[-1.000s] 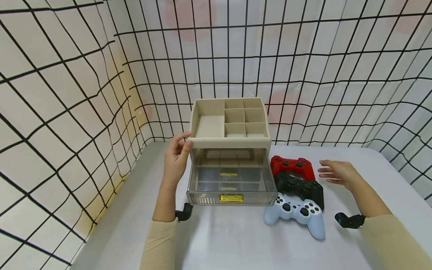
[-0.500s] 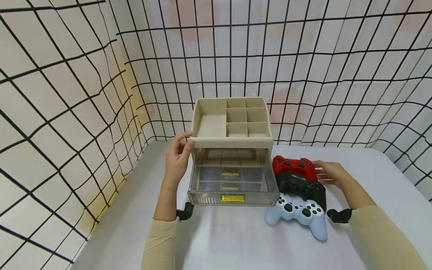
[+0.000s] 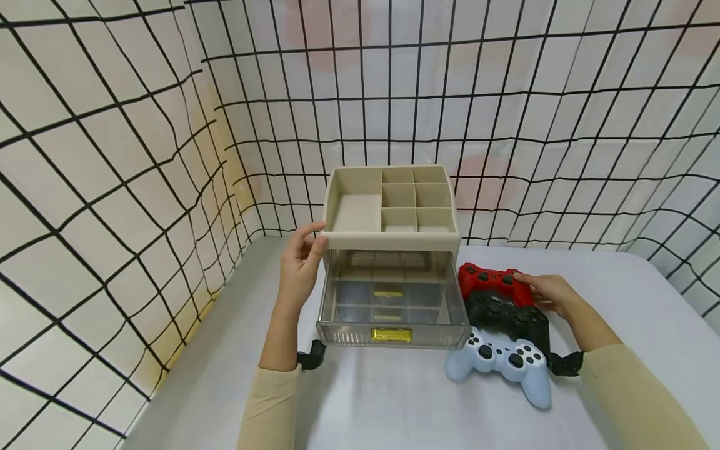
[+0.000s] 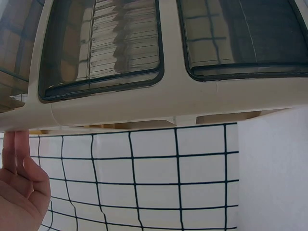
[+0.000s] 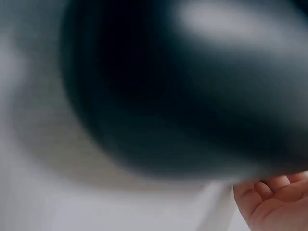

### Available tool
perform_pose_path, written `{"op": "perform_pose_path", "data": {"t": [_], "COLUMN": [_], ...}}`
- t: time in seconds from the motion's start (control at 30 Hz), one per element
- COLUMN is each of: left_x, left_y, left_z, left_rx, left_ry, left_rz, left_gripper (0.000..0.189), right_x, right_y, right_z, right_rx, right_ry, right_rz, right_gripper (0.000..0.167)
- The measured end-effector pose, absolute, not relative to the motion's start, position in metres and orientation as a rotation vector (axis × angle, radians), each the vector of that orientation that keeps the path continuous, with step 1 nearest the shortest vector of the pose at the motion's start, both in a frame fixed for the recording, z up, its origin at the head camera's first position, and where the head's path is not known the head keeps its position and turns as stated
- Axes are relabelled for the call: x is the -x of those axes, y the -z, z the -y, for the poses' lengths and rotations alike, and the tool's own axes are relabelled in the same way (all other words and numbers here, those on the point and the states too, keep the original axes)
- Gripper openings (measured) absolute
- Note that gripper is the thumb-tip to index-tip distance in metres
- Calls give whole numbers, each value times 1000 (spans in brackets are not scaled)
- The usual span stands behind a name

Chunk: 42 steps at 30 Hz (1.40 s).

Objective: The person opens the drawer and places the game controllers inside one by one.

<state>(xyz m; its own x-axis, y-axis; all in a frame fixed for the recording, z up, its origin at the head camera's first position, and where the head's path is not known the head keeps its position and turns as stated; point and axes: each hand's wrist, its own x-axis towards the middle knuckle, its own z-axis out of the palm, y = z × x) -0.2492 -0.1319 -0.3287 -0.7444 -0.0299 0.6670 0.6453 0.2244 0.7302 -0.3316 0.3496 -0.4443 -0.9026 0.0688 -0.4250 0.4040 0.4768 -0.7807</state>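
Observation:
A cream desktop organizer (image 3: 392, 240) stands on the table, its clear lower drawer (image 3: 394, 312) with a yellow handle pulled out. My left hand (image 3: 300, 269) holds the organizer's front left corner, thumb and fingers at the rim. In the left wrist view, the left hand (image 4: 21, 187) reaches up to the organizer's edge. On the right, my right hand (image 3: 554, 294) grips the right end of a red game controller (image 3: 486, 277), thumb on top; its fingers are mostly hidden. Touching it in front is a black game controller (image 3: 509, 315), and nearest me lies a light blue game controller (image 3: 500, 359).
A black wire grid (image 3: 388, 119) stands behind and to the left of the white table (image 3: 382, 400). The organizer's top has several small compartments (image 3: 416, 197) and one larger one. A dark blurred shape (image 5: 168, 96) fills most of the right wrist view.
My right hand has moved left to the red controller and taken hold of its right end. The left hand stays at the organizer's corner. The head view has shifted slightly.

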Motion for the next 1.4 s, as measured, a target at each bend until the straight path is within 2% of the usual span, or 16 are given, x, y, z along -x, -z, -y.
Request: {"op": "perform_pose_path", "data": {"t": [0.33, 0.6, 0.83, 1.03, 1.13, 1.27, 1.4], "left_x": [247, 246, 246, 246, 245, 246, 246], "left_y": [332, 332, 331, 330, 330, 330, 330], "left_z": [128, 128, 129, 131, 131, 132, 133], "left_rx": [554, 538, 536, 542, 537, 538, 536], "left_ry": [1592, 1598, 1595, 1586, 1588, 1583, 1571], "left_rz": [1952, 1960, 1964, 1961, 1962, 1957, 1955], "left_gripper": [26, 26, 27, 27, 26, 26, 26], "right_x": [325, 324, 318, 308, 301, 293, 287], "right_y": [440, 437, 437, 435, 431, 424, 415], "right_z": [-352, -353, -355, -355, -355, -354, -351], "right_rx": [-397, -261, -264, -258, -252, -188, -106], "right_ry": [1789, 1877, 1895, 2103, 2238, 2395, 2480], "right_rz": [-2168, -2088, -2131, -1981, -1829, -1640, -1545], "right_gripper": [91, 69, 84, 79, 61, 24, 6]}}
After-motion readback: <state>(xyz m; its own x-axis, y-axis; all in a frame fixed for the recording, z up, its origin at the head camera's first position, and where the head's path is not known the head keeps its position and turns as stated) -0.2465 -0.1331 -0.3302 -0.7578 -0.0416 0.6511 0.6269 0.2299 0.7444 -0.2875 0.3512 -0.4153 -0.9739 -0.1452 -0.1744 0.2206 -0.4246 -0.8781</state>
